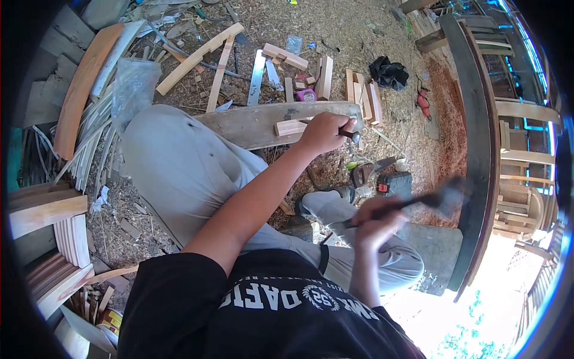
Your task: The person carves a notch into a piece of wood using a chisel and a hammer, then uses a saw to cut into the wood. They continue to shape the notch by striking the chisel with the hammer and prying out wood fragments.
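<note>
My left hand (pixel 324 133) is closed around a chisel (pixel 348 134); its dark handle with a metal end sticks out to the right of the fist. The blade side is mostly hidden by the fingers. Just left of the fist, a short pale wood block (pixel 288 128) lies on a worn wooden plank (pixel 239 124) beside my knee. My right hand (pixel 378 222) grips a hammer (pixel 418 200) by its dark handle, lower and to the right, apart from the chisel. Motion smears the hammer's head.
Wood pieces (pixel 324 78) and a pink tape measure (pixel 307 95) lie beyond the plank. A handsaw (pixel 362 173) and a dark case (pixel 394 184) sit near my foot. A long beam (pixel 478 119) runs along the right. Stacked strips (pixel 89 140) and curved boards (pixel 86 90) stand left.
</note>
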Tool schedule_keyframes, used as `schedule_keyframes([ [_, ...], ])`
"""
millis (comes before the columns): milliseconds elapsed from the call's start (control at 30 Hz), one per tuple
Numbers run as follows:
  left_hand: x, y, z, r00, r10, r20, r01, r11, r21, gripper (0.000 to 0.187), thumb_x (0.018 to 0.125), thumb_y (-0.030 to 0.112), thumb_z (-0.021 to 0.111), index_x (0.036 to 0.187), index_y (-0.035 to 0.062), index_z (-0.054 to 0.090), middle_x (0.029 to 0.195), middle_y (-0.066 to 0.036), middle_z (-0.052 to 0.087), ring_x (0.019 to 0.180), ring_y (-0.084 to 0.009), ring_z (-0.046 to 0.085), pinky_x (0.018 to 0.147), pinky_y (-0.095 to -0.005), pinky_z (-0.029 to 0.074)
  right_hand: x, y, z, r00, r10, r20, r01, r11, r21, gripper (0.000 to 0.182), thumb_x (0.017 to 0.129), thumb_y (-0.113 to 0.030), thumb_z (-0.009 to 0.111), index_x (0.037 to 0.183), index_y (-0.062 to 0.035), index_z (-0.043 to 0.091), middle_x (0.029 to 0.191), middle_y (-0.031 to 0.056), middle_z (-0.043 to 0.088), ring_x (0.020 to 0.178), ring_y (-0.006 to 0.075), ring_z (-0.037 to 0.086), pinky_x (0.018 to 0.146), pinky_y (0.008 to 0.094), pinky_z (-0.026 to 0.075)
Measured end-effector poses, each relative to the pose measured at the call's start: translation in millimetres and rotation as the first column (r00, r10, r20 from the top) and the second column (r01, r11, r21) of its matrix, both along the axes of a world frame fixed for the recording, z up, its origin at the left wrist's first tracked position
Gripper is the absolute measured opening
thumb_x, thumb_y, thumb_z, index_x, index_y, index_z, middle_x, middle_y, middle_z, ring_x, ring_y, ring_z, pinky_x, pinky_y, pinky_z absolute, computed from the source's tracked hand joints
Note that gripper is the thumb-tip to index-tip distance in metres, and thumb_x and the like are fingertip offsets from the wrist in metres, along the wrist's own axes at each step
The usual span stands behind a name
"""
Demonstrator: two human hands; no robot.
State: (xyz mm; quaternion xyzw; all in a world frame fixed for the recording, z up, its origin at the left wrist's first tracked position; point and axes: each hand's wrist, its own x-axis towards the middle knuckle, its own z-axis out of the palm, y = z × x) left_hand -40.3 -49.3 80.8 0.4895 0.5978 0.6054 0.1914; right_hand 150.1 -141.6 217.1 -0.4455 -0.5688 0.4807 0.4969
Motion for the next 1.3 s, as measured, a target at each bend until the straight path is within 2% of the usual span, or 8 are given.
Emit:
schedule_keyframes([
  [67,-4,-5,10,0.998,0.019,0.061,-0.019,1.000,0.002,0.049,0.105,0.039,0.060,0.073,0.0021,0.064,0.063,-0.020,0.057,0.060,-0.0411,0.058,0.060,-0.0493,0.044,6,-4,-20,0.767,0.322,0.555,-0.148,0.931,-0.335,0.060,0.110,-0.060,0.037,0.081,-0.0087,0.047,0.051,0.0039,0.045,0.037,0.0151,0.044,0.034,0.0294,0.034],
  [500,-5,-4,9,0.997,0.079,0.019,-0.079,0.997,-0.011,0.047,0.103,0.035,0.060,0.069,0.0026,0.063,0.061,-0.022,0.059,0.060,-0.0444,0.062,0.059,-0.0550,0.047,2,2,58,0.980,0.060,-0.189,-0.057,0.998,0.022,0.070,0.099,-0.079,0.041,0.086,-0.0106,0.045,0.050,0.0030,0.041,0.036,0.0150,0.041,0.032,0.0291,0.035],
  [600,-6,1,4,0.996,0.088,0.010,-0.088,0.996,-0.016,0.046,0.102,0.035,0.061,0.069,0.0026,0.063,0.063,-0.023,0.060,0.060,-0.0447,0.061,0.059,-0.0548,0.046,-5,1,6,0.997,-0.076,0.024,0.076,0.997,-0.008,0.061,0.106,-0.067,0.044,0.084,-0.0097,0.046,0.051,0.0015,0.044,0.038,0.0130,0.042,0.035,0.0270,0.035],
  [667,-4,2,1,0.995,0.096,-0.006,-0.096,0.995,-0.006,0.047,0.102,0.035,0.061,0.068,0.0024,0.063,0.064,-0.024,0.060,0.061,-0.0450,0.062,0.059,-0.0549,0.046,-5,0,-19,0.860,0.241,0.450,-0.125,0.954,-0.273,0.050,0.111,-0.050,0.047,0.082,-0.0091,0.048,0.052,0.0005,0.046,0.040,0.0106,0.043,0.038,0.0267,0.035],
  [767,-8,-2,13,0.993,0.074,0.095,-0.070,0.996,-0.053,0.047,0.101,0.035,0.061,0.067,0.0022,0.062,0.064,-0.024,0.061,0.061,-0.0452,0.062,0.059,-0.0553,0.046,0,0,-20,0.900,0.260,0.351,-0.110,0.913,-0.393,0.044,0.113,-0.038,0.048,0.080,-0.0088,0.049,0.053,-0.0001,0.047,0.040,0.0095,0.044,0.037,0.0284,0.036],
  [1067,-5,0,7,0.997,0.065,0.035,-0.062,0.995,-0.075,0.051,0.107,0.038,0.058,0.074,-0.0001,0.063,0.066,-0.023,0.059,0.062,-0.0432,0.059,0.061,-0.0521,0.042,-5,7,30,0.992,0.055,-0.110,-0.054,0.998,0.018,0.067,0.105,-0.072,0.037,0.086,-0.0085,0.047,0.051,0.0031,0.044,0.038,0.0157,0.044,0.035,0.0289,0.036],
  [1167,-5,1,4,0.993,0.086,0.075,-0.086,0.996,-0.011,0.047,0.104,0.035,0.060,0.072,0.0011,0.063,0.065,-0.023,0.059,0.062,-0.0440,0.060,0.061,-0.0534,0.044,-3,7,-21,0.856,0.132,0.500,-0.083,0.989,-0.119,0.064,0.108,-0.065,0.038,0.081,-0.0077,0.046,0.051,0.0009,0.047,0.037,0.0155,0.044,0.036,0.0292,0.036],
  [1300,-9,-4,9,0.994,0.062,0.089,-0.056,0.996,-0.069,0.043,0.100,0.034,0.065,0.070,0.0027,0.063,0.064,-0.023,0.060,0.063,-0.0458,0.061,0.060,-0.0546,0.046,-5,-1,-33,0.927,0.197,0.320,-0.060,0.918,-0.391,0.057,0.111,-0.055,0.042,0.078,-0.0085,0.046,0.051,0.0014,0.046,0.038,0.0148,0.045,0.036,0.0295,0.036],
])
